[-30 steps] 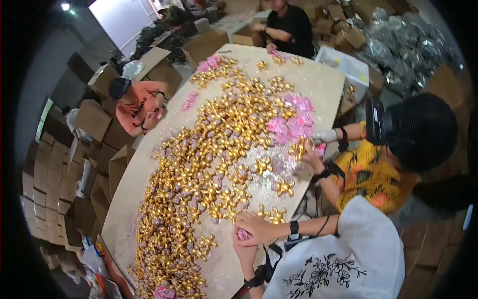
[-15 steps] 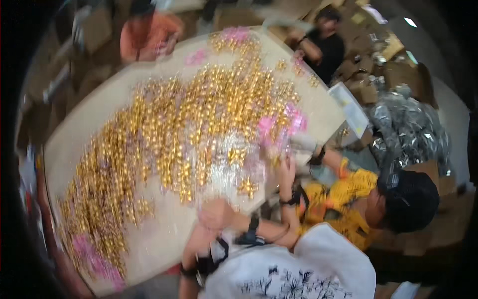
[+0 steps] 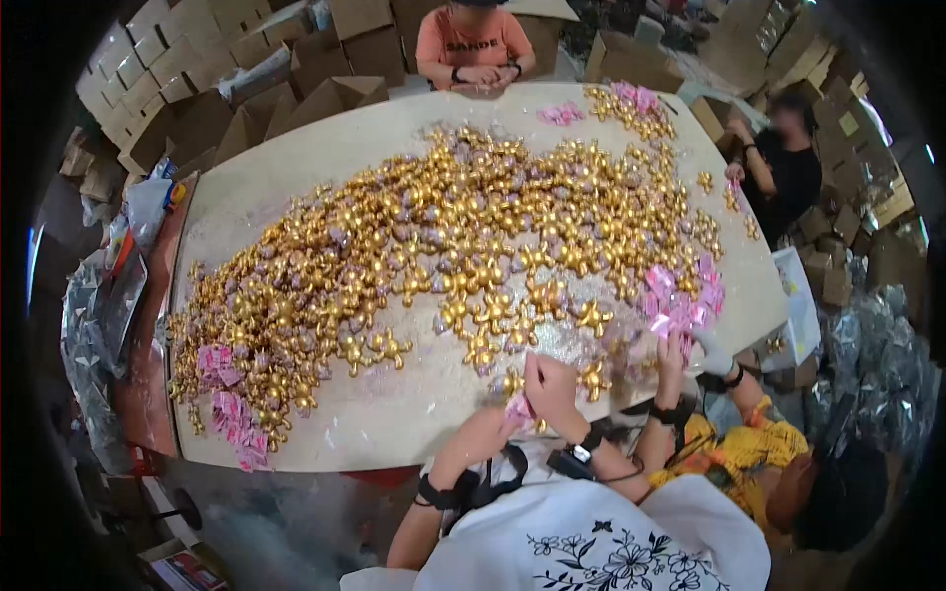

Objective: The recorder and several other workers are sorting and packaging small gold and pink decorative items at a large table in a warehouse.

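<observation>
My left hand (image 3: pixel 485 435) is closed at the table's near edge, gripping a small pink packet (image 3: pixel 518 408). Close beside it, my right hand (image 3: pixel 554 392) is raised with its fingers pressed together; whatever they hold is hidden. A bit of gold shows just below, between the two hands. Shiny gold figures (image 3: pixel 483 350) with rounded limbs, some with clear wrapping, lie in front of my hands. They belong to a broad heap (image 3: pixel 394 227) of such figures spread across the pale table (image 3: pixel 365 424).
A co-worker in yellow (image 3: pixel 709 453) reaches to pink packets (image 3: pixel 680 295) close on my right. People in orange (image 3: pixel 473 44) and black (image 3: pixel 783 163) are at the far side. More pink packets (image 3: pixel 236 419) lie at left. Cardboard boxes (image 3: pixel 335 98) stand behind the table.
The view has swung and sharpened from a blur. My hands, earlier overlapping, are now side by side with the pink packet showing between them.
</observation>
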{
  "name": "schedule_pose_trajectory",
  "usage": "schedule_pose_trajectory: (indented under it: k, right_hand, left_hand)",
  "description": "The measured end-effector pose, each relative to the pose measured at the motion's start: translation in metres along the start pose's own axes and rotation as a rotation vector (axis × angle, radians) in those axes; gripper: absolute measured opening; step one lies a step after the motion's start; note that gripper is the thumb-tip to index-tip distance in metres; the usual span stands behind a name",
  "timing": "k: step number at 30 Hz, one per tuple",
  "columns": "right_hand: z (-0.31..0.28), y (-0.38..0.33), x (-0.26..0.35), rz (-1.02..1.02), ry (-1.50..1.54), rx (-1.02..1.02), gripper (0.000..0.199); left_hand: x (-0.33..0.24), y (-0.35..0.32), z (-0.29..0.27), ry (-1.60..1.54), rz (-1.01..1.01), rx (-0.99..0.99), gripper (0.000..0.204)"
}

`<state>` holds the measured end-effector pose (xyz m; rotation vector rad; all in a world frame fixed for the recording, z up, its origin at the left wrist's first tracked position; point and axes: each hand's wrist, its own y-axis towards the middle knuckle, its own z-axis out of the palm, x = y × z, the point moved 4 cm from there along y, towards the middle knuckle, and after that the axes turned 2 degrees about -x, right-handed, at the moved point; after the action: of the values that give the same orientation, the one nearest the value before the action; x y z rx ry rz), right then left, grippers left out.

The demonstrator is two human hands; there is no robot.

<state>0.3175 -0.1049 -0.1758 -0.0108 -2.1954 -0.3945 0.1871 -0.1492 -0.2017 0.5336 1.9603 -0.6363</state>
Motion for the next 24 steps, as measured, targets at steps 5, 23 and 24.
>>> schedule_pose_trajectory:
  k: [5, 23, 24]
  right_hand:
    - [0.024, -0.015, 0.02, -0.532, -0.102, 0.46, 0.02]
    - [0.052, -0.054, 0.063, -0.472, -0.189, 0.641, 0.026]
    - [0.055, -0.052, 0.064, -0.454, -0.181, 0.647, 0.026]
  left_hand:
    - [0.017, -0.008, -0.009, 0.011, -0.064, -0.116, 0.017]
    - [0.049, -0.055, -0.071, -0.615, -0.407, -0.02, 0.017]
    - [0.044, -0.055, -0.077, -0.577, -0.42, -0.066, 0.016]
